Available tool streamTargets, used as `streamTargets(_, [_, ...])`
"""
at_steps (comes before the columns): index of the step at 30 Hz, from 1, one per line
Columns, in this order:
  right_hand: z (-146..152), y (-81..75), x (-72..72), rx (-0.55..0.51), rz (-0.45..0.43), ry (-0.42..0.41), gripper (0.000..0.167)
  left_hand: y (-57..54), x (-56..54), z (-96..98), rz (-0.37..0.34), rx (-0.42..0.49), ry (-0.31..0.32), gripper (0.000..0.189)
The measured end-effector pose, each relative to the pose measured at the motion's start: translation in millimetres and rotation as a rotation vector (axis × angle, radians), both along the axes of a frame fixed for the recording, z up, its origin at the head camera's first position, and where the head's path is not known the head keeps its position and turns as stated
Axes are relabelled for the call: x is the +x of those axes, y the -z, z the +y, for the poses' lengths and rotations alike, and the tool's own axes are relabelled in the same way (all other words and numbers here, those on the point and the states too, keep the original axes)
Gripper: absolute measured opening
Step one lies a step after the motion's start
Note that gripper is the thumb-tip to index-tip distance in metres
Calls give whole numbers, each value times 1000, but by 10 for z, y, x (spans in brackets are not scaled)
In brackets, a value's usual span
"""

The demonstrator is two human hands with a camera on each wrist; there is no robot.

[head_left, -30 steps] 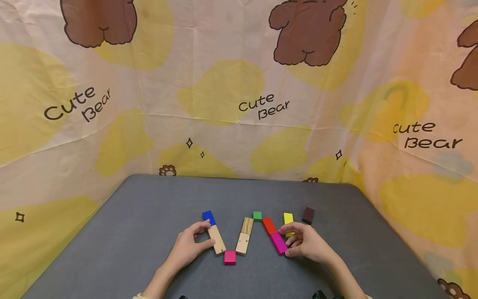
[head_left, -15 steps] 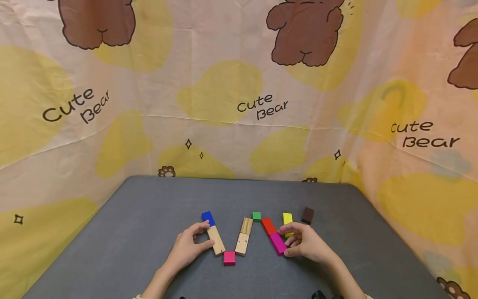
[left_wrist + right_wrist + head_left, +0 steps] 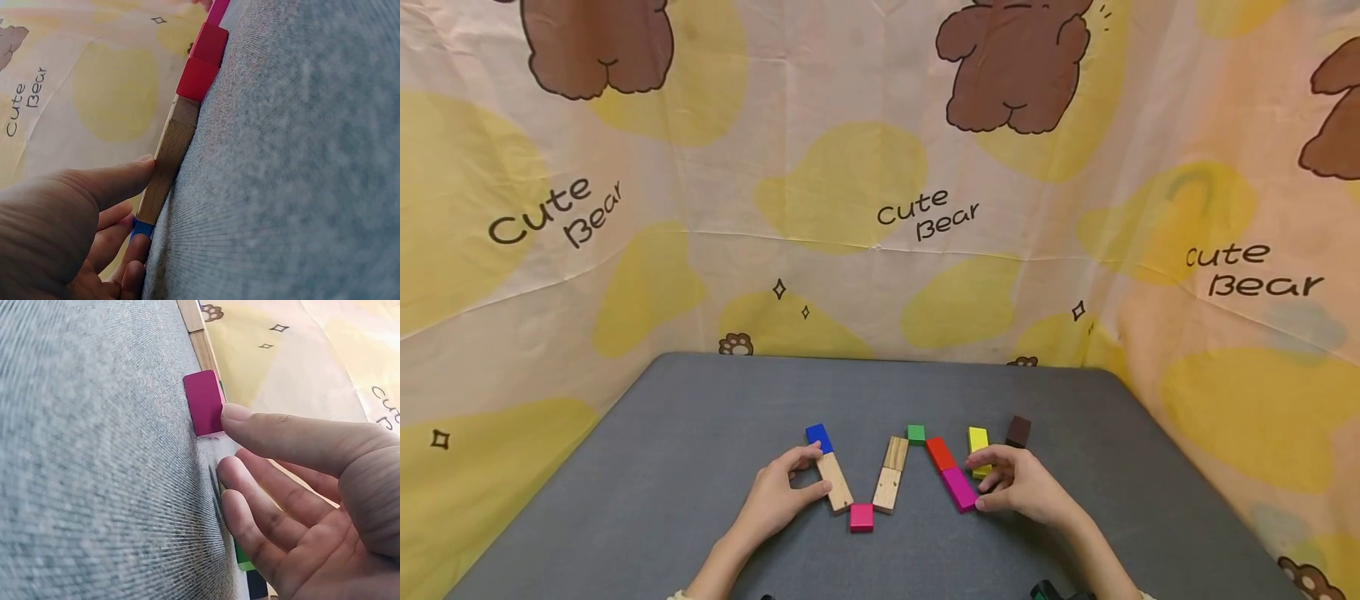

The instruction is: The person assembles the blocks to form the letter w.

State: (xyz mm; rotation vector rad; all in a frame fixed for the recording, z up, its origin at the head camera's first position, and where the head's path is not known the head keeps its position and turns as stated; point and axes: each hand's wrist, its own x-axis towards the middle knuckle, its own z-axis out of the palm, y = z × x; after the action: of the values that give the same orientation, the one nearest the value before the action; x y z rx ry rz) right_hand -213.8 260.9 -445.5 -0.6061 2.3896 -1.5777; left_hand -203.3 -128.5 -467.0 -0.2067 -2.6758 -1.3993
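Note:
In the head view, wooden blocks form a zigzag. My left hand (image 3: 780,492) touches its left leg: the thumb rests on a plain wood block (image 3: 835,483), and the index finger lies near the seam with the blue block (image 3: 819,437). A pink-red block (image 3: 862,517) sits at the bottom, followed by two more natural wood blocks (image 3: 891,475), a small green block (image 3: 916,434), a red block (image 3: 939,454) and a magenta block (image 3: 959,490). My right hand (image 3: 1018,487) has its thumb tip at the magenta block's edge, its other fingers loosely bent beside the yellow block (image 3: 978,439).
A dark brown block (image 3: 1018,431) lies beyond my right hand. In the right wrist view, a green piece (image 3: 250,561) shows partly below the fingers. The grey cloth-covered table (image 3: 737,392) ends at a printed curtain (image 3: 842,275).
My right hand has shifted slightly right, its index finger drawing back from the red and magenta blocks. My left hand and the blocks show no clear movement.

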Motion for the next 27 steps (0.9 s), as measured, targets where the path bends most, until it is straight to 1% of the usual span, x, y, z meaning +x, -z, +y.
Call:
streamTargets(9, [26,-16,9,48,51,30,48,-2,3,3,-4,2,0,48])
streamTargets(14, [52,-23,-12,66,46,71,47,-6,2,7,-5,7,4,47])
streamTargets(17, [66,-27,-15,67,40,103,46,-11,7,7,-6,10,6,47])
streamTargets(24, [97,-28,-16,29,61,125,42,-2,14,3,5,20,8,47])
streamTargets(27, [104,-25,-18,34,62,157,41,-1,13,4,10,17,7,47])
